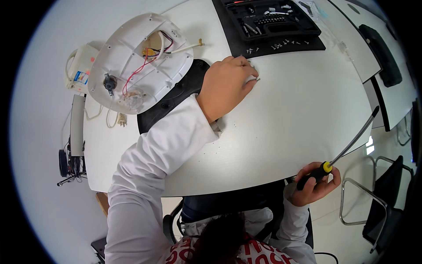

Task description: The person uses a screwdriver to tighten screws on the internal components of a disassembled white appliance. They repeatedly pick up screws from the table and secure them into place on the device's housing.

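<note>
My left hand [227, 86] reaches over the middle of the white table, fingers curled and pressed together. A small white piece [250, 79] shows between its thumb and fingers; most of it is hidden, so I cannot tell its kind. At the table's near right edge, my right hand [317, 185] grips a screwdriver [313, 177] with a black and yellow handle, its long shaft pointing up and away to the right. Left of my left hand lies a white plastic appliance shell [145, 81], inner side up, with red wires [140, 70] and a white tube in it.
An open black tool case [272, 22] with sockets and bits sits on a black mat [231, 31] at the back. Several screws [281, 44] lie along the mat's near edge. A black panel [151, 115] is under the shell. A white boxy unit [81, 70] stands far left, with a plug [122, 119] nearby.
</note>
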